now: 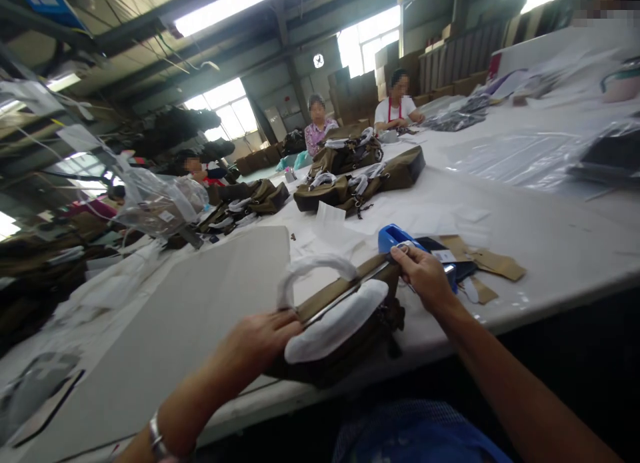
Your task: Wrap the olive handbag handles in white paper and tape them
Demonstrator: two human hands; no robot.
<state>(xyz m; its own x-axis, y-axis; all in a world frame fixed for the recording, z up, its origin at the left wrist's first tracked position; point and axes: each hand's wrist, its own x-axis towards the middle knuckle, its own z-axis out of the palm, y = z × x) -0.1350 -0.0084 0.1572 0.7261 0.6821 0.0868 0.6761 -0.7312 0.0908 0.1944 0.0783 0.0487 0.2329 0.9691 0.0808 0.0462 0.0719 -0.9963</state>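
An olive-brown handbag (330, 373) sits at the table's near edge, its top zipper facing up. White wrapping covers both of its handles, one standing as an arch (317, 264), the other lying over the front side (337, 321). My left hand (267, 339) grips the bag's left top end, fingers closed near the zipper. At the opposite top corner my right hand (420, 273) pinches the bag beside a metal ring. Just behind that hand lie a blue plastic tool (393, 236) and several brown paper tags (500, 264).
More olive bags with wrapped handles (350, 176) are heaped farther back on the white table (540, 243). A grey board (225, 283) lies to the left, near a hanging clear plastic bag (160, 203). Clear plastic sheets (525, 156) cover the right side. Several co-workers (397, 106) sit beyond.
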